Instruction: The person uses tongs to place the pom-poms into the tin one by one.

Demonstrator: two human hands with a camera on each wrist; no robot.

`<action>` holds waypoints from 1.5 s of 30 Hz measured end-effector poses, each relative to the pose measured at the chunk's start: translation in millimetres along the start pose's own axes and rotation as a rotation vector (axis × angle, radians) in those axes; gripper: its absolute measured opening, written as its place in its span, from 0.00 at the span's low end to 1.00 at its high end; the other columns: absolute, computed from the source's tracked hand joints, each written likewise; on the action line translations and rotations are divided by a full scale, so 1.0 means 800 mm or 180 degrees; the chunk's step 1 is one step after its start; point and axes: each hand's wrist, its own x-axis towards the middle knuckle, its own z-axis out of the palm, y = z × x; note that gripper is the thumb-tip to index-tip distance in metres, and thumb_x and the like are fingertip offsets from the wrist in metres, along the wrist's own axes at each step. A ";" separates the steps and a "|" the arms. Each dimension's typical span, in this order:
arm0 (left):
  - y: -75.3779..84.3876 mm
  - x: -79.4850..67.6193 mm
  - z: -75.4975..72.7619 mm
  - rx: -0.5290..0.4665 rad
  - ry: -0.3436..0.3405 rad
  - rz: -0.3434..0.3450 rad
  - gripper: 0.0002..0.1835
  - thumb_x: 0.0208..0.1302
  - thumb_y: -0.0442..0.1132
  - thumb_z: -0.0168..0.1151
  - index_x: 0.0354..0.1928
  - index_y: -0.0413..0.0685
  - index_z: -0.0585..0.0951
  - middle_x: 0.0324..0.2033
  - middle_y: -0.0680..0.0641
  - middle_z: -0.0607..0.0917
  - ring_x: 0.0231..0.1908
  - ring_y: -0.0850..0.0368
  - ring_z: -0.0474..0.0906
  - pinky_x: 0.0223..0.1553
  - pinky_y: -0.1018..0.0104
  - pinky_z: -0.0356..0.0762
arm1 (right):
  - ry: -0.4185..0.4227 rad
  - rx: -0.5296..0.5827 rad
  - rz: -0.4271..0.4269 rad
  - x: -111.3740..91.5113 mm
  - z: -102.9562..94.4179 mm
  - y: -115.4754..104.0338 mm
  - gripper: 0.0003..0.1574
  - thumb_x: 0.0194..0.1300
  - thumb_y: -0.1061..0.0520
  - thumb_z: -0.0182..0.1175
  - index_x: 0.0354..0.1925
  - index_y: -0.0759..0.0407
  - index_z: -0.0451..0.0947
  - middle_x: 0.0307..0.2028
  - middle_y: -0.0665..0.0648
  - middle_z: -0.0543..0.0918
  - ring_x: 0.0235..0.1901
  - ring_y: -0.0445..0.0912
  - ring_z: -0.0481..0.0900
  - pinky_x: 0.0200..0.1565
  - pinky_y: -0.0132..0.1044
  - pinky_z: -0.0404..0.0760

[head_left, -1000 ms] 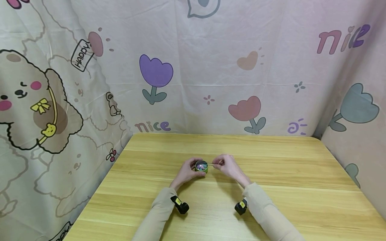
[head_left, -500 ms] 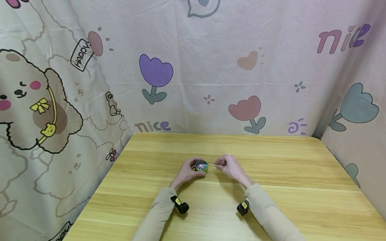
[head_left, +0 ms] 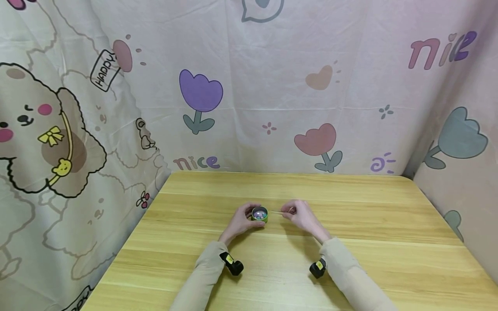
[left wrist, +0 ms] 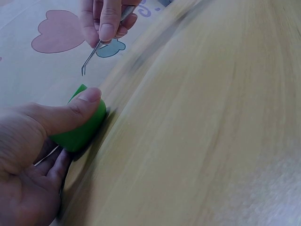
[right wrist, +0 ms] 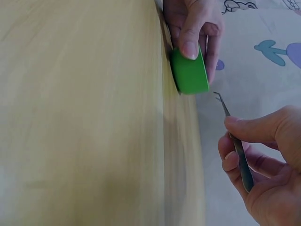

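My left hand [head_left: 239, 222] holds a small round green cup [head_left: 260, 221] by its sides, thumb on the near side and fingers on the far side. The cup stands on the table with its opening up. Small pinkish, purple and bluish pieces [head_left: 260, 214] lie inside it. In my right hand [head_left: 302, 215], pinched between thumb and fingers, is a pair of metal tweezers [right wrist: 242, 162] with bent tips. Those tips point left, a short way off the cup's rim, slightly apart with nothing visible between them. From both wrist views the cup's wall hides its contents.
Light wooden table [head_left: 350, 259] surface extends all around the hands. A printed cloth [head_left: 264, 86] hangs behind the table's back edge and along both sides. A black wrist camera [head_left: 232, 264] sits on the left sleeve, and another black camera [head_left: 317, 268] on the right.
My right hand has drawn to the right with the tweezers, so their tips moved from the cup's rim to a short gap away. My left hand and the cup stayed in place.
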 end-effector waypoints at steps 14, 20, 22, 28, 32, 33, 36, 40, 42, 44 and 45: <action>-0.005 -0.001 -0.003 0.0153 0.0032 -0.0007 0.35 0.51 0.31 0.78 0.63 0.35 0.74 0.58 0.34 0.81 0.61 0.37 0.77 0.70 0.46 0.73 | -0.0112 0.0021 -0.0177 -0.010 -0.019 0.040 0.06 0.60 0.68 0.67 0.37 0.67 0.86 0.33 0.61 0.88 0.32 0.43 0.82 0.35 0.28 0.83; 0.004 -0.004 -0.003 0.0202 0.0022 0.0021 0.38 0.53 0.32 0.77 0.66 0.32 0.71 0.60 0.32 0.79 0.62 0.34 0.76 0.70 0.44 0.72 | -0.0109 -0.0059 -0.0078 -0.015 -0.024 0.047 0.05 0.59 0.68 0.68 0.37 0.66 0.86 0.31 0.58 0.88 0.31 0.42 0.80 0.34 0.27 0.81; 0.004 -0.005 -0.003 0.0200 0.0038 -0.0009 0.39 0.53 0.32 0.77 0.67 0.33 0.70 0.62 0.32 0.79 0.63 0.34 0.75 0.71 0.43 0.70 | -0.0087 -0.0105 -0.0054 -0.016 -0.025 0.049 0.05 0.59 0.68 0.68 0.37 0.66 0.86 0.31 0.58 0.88 0.31 0.42 0.80 0.34 0.27 0.80; -0.001 -0.005 -0.001 0.0277 0.0060 0.0064 0.42 0.51 0.33 0.78 0.68 0.33 0.69 0.65 0.33 0.77 0.65 0.35 0.75 0.71 0.43 0.70 | -0.0072 -0.0242 0.0029 -0.019 -0.027 0.051 0.06 0.58 0.68 0.68 0.37 0.66 0.86 0.30 0.56 0.88 0.31 0.41 0.80 0.34 0.27 0.79; -0.002 -0.005 0.000 0.0293 0.0084 0.0095 0.42 0.51 0.33 0.79 0.68 0.33 0.69 0.66 0.33 0.76 0.65 0.35 0.75 0.71 0.44 0.70 | -0.0077 -0.0332 0.0017 -0.020 -0.027 0.052 0.06 0.58 0.68 0.69 0.36 0.65 0.87 0.29 0.55 0.87 0.30 0.40 0.79 0.33 0.26 0.78; -0.003 -0.005 0.000 0.0286 0.0094 0.0097 0.42 0.51 0.33 0.79 0.68 0.33 0.69 0.66 0.33 0.76 0.65 0.35 0.75 0.71 0.44 0.70 | -0.0077 -0.0358 0.0010 -0.020 -0.027 0.052 0.06 0.58 0.68 0.69 0.36 0.65 0.87 0.29 0.54 0.87 0.30 0.40 0.78 0.33 0.26 0.77; -0.003 -0.005 0.000 0.0283 0.0110 0.0114 0.43 0.50 0.32 0.79 0.68 0.33 0.69 0.66 0.32 0.76 0.65 0.35 0.74 0.71 0.43 0.69 | -0.0070 -0.0407 -0.0008 -0.020 -0.027 0.053 0.06 0.57 0.68 0.69 0.36 0.64 0.87 0.29 0.54 0.88 0.30 0.39 0.78 0.33 0.26 0.77; -0.001 -0.005 -0.001 0.0265 0.0125 0.0099 0.44 0.50 0.32 0.79 0.69 0.33 0.68 0.67 0.32 0.75 0.66 0.34 0.73 0.72 0.43 0.68 | -0.0049 -0.0452 -0.0031 -0.019 -0.027 0.053 0.06 0.57 0.68 0.70 0.35 0.63 0.87 0.29 0.54 0.88 0.30 0.39 0.79 0.32 0.26 0.77; 0.001 -0.006 -0.002 0.0281 0.0131 0.0068 0.45 0.49 0.32 0.79 0.69 0.33 0.68 0.67 0.33 0.74 0.67 0.35 0.72 0.73 0.44 0.67 | -0.0044 -0.0467 -0.0036 -0.019 -0.028 0.054 0.06 0.56 0.68 0.70 0.35 0.63 0.87 0.29 0.54 0.88 0.30 0.39 0.78 0.32 0.26 0.76; 0.003 -0.007 -0.004 0.0282 0.0124 0.0054 0.46 0.50 0.33 0.79 0.70 0.33 0.67 0.68 0.33 0.73 0.68 0.35 0.70 0.73 0.44 0.67 | -0.0052 -0.0469 -0.0033 -0.019 -0.028 0.054 0.06 0.56 0.68 0.71 0.35 0.63 0.87 0.29 0.54 0.88 0.29 0.39 0.78 0.32 0.26 0.76; 0.003 -0.008 -0.005 0.0276 0.0117 0.0041 0.46 0.50 0.33 0.79 0.71 0.33 0.66 0.69 0.33 0.72 0.69 0.35 0.69 0.74 0.45 0.66 | -0.0061 -0.0462 -0.0024 -0.019 -0.028 0.054 0.07 0.56 0.67 0.71 0.36 0.63 0.87 0.29 0.54 0.88 0.29 0.39 0.78 0.32 0.26 0.76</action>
